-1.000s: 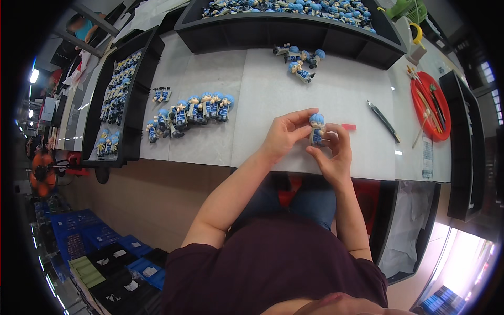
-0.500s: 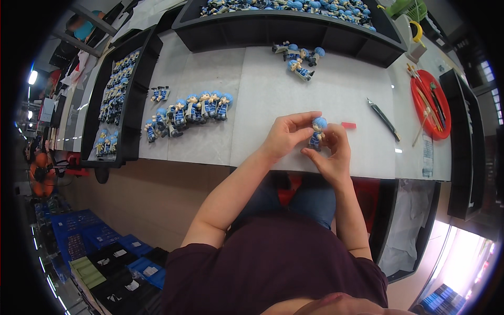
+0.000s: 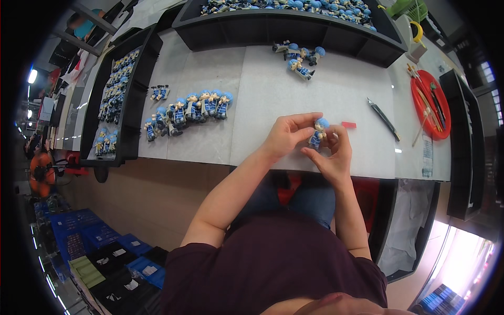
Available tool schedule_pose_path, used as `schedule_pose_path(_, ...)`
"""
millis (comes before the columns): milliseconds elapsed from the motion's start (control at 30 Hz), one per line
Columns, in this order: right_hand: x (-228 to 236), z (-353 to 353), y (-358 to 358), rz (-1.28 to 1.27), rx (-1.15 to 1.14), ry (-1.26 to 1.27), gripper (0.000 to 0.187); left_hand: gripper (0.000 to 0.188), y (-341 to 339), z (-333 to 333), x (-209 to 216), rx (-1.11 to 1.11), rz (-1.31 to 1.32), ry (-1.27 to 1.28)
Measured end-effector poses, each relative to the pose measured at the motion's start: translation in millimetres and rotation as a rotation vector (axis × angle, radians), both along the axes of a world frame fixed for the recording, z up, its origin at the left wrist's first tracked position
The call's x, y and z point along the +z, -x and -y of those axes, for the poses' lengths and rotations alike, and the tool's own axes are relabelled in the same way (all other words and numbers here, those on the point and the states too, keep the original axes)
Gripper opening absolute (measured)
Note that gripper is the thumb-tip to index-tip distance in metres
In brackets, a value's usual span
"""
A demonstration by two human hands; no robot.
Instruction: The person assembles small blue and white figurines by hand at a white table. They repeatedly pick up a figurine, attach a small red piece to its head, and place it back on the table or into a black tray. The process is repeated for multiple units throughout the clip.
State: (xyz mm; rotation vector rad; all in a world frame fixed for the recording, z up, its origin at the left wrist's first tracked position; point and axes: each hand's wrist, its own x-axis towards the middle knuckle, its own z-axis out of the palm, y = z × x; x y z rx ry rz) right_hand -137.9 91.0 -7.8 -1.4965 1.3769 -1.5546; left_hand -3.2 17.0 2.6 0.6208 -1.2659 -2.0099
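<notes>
A small blue-haired figurine [image 3: 317, 134] in a blue outfit is held upright, tilted slightly, above the near part of the white-covered table [image 3: 273, 94]. My left hand [image 3: 286, 135] closes on it from the left, thumb and fingers at its side. From the right, my right hand [image 3: 335, 153] grips it too, with the thumb below and bent fingers behind. Just beyond the right fingers lies a small pink-red block [image 3: 348, 125]. Several matching figurines [image 3: 194, 106] lie in a row to the left, and a small group of figurines [image 3: 299, 60] lies farther back.
A large black bin [image 3: 289, 34] of figurines spans the back; another black tray [image 3: 134, 100] of them stands left. On the right are a dark craft knife [image 3: 384, 119], a red dish [image 3: 418, 100] with brushes, a tape dispenser [image 3: 415, 44] and a black tray [image 3: 462, 152].
The figurine has tilted a little, its head moving slightly to the right. Both hands stay in nearly the same place, still holding it.
</notes>
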Motion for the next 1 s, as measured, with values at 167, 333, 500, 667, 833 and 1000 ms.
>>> schedule_pose_path(167,4.1,-1.6,-2.0,0.014,-0.021,0.000,0.052,0.037,0.1,0.3,0.7,0.013,0.005,0.001)
schedule_pose_path(333,4.0,-1.9,-0.3,-0.025,-0.022,0.023,0.048,0.038,0.6,0.0,4.6,0.039,-0.003,0.003)
schedule_pose_path(500,2.6,-1.8,-1.3,0.000,-0.047,0.052,0.045,0.037,1.9,0.3,-3.2,0.093,-0.118,-0.008)
schedule_pose_path(667,4.4,-1.5,-0.8,0.002,-0.048,0.046,0.045,0.038,3.1,1.1,-1.6,0.072,-0.113,-0.002)
schedule_pose_path(833,2.0,0.2,-1.2,0.015,-0.036,0.044,0.043,0.043,3.8,-0.4,-0.6,0.071,-0.117,0.035)
schedule_pose_path(1000,3.6,-0.5,-1.8,-0.036,-0.016,0.024,0.045,0.048,7.1,-3.4,-3.4,0.097,0.079,0.203)
